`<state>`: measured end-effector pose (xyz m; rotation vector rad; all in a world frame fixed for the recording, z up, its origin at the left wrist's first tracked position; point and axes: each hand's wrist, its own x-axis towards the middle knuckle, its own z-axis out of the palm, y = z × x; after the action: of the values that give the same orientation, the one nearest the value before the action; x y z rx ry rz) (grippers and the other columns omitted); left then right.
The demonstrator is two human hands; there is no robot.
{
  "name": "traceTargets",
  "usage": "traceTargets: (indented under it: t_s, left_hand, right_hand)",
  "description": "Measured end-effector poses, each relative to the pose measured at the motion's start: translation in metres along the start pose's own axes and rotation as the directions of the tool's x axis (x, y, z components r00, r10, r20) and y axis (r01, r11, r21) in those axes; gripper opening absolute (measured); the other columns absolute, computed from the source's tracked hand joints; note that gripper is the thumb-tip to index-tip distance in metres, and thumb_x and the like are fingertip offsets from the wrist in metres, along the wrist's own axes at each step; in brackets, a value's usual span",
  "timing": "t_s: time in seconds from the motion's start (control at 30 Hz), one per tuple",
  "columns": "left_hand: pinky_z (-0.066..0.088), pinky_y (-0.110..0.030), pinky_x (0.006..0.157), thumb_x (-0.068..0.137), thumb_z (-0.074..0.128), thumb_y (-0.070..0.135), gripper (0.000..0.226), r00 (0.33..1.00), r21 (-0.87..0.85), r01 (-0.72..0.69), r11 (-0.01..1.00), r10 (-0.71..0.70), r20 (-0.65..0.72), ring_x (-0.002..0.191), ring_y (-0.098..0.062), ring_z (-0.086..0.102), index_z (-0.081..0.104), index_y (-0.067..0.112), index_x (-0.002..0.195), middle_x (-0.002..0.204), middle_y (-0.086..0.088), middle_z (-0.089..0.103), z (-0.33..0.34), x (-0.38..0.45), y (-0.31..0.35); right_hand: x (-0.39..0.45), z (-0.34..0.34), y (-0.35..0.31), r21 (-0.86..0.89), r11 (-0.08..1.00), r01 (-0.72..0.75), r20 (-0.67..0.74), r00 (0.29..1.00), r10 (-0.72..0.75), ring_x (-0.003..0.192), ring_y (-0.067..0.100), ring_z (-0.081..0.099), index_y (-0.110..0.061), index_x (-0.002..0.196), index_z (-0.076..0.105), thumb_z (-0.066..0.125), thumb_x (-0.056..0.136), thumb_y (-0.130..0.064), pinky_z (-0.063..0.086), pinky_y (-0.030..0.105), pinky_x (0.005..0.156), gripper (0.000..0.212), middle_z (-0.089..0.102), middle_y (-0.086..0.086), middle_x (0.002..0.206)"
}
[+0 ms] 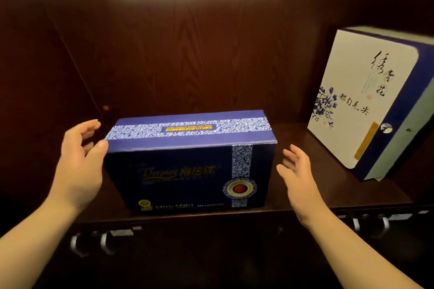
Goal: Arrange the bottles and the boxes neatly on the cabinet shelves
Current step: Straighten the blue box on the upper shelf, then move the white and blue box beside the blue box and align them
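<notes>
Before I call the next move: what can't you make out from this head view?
- white box: right side cut off by the frame edge.
- blue box: small print blurred; back hidden by its own body.
- left hand: whether the thumb touches the box, unclear.
- Bottles: none in view.

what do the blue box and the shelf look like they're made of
Blue box: likely printed cardboard with a slight sheen; creased fold edges show along its top. Shelf: dark wood or wood veneer, going by the grain on the matching back panel, which reflects light glossily.

Dark blue box (187, 166) with white-patterned bands; white box (357, 101), blue flowers.
</notes>
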<state>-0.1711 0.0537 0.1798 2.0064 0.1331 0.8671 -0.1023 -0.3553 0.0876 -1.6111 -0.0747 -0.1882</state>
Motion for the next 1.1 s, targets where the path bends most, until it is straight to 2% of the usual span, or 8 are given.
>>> traceTargets:
  t_s: [0.1,0.2,0.37,0.5,0.67,0.8,0.93,1.1]
  left_hand:
    - [0.039,-0.02,0.099,0.085,0.046,0.046,0.037,0.978,0.038,-0.129,0.991,0.121,0.171,0.116,-0.004,0.053,0.053,0.042,0.122,0.136,0.001,0.054,0.029,0.015,0.051]
    - [0.037,-0.011,0.097,0.089,0.049,0.038,0.036,0.93,-0.008,-0.216,0.976,0.208,0.302,0.117,0.0,0.054,0.057,0.028,0.123,0.129,0.001,0.059,0.083,0.027,0.09]
    - [0.036,-0.01,0.092,0.09,0.047,0.04,0.032,0.861,-0.152,-0.176,0.973,0.227,0.456,0.12,0.008,0.05,0.054,0.039,0.121,0.129,0.015,0.058,0.187,0.052,0.144]
    - [0.038,-0.016,0.091,0.095,0.05,0.042,0.032,0.811,-0.261,-0.13,0.957,0.254,0.527,0.114,0.012,0.051,0.05,0.038,0.127,0.125,0.017,0.059,0.274,0.072,0.182]
    - [0.039,-0.02,0.086,0.094,0.046,0.056,0.05,0.755,-0.262,0.053,0.964,0.133,0.642,0.108,0.002,0.052,0.041,0.036,0.14,0.119,0.022,0.054,0.383,0.097,0.221]
    - [0.036,-0.044,0.108,0.09,0.048,0.057,0.066,0.755,-0.281,0.278,0.919,-0.028,0.656,0.13,-0.021,0.044,0.032,0.032,0.148,0.144,0.001,0.047,0.47,0.12,0.249]
    - [0.033,-0.04,0.102,0.084,0.047,0.063,0.078,0.743,-0.341,0.403,0.849,-0.087,0.664,0.137,-0.023,0.038,0.027,0.03,0.153,0.154,0.0,0.039,0.52,0.134,0.262]
    - [0.031,-0.045,0.108,0.086,0.041,0.067,0.076,0.697,-0.356,0.507,0.785,-0.13,0.705,0.136,-0.023,0.041,0.035,0.03,0.152,0.152,0.002,0.045,0.559,0.148,0.262]
  right_hand:
    - [0.008,-0.019,-0.033,0.013,0.995,0.102,-0.084,0.991,-0.101,0.13,0.002,0.044,-0.05,0.129,0.036,0.054,0.102,-0.021,0.038,0.022,0.096,0.044,0.045,-0.023,0.137]
    - [0.016,-0.044,-0.058,-0.05,0.983,0.177,-0.144,0.973,-0.182,0.13,-0.005,0.042,-0.052,0.129,0.034,0.054,0.102,-0.023,0.036,0.023,0.1,0.044,0.043,-0.03,0.136]
    - [0.041,-0.101,-0.081,-0.214,0.948,0.234,-0.29,0.912,-0.29,0.135,0.002,0.04,-0.043,0.139,0.034,0.055,0.092,-0.043,0.034,0.032,0.108,0.051,0.042,-0.017,0.144]
    - [0.071,-0.156,-0.085,-0.271,0.933,0.235,-0.429,0.839,-0.336,0.132,0.003,0.041,-0.042,0.14,0.034,0.061,0.098,-0.032,0.037,0.03,0.106,0.051,0.042,-0.015,0.139]
    - [0.101,-0.203,-0.087,-0.399,0.901,0.172,-0.58,0.713,-0.393,0.134,0.007,0.034,-0.037,0.145,0.028,0.066,0.091,-0.045,0.033,0.011,0.09,0.066,0.03,-0.001,0.153]
    - [0.126,-0.221,-0.092,-0.432,0.897,0.093,-0.601,0.712,-0.363,0.138,0.01,0.026,-0.034,0.154,0.016,0.073,0.081,-0.055,0.039,0.036,0.101,0.094,0.019,-0.002,0.159]
    - [0.142,-0.222,-0.09,-0.52,0.854,-0.017,-0.605,0.713,-0.354,0.146,0.025,0.021,-0.034,0.154,0.008,0.082,0.071,-0.052,0.035,0.05,0.109,0.113,0.019,0.002,0.161]
    - [0.15,-0.223,-0.084,-0.525,0.85,-0.036,-0.661,0.646,-0.381,0.138,0.028,0.031,-0.041,0.149,0.011,0.085,0.072,-0.045,0.047,0.053,0.1,0.106,0.029,0.004,0.152]
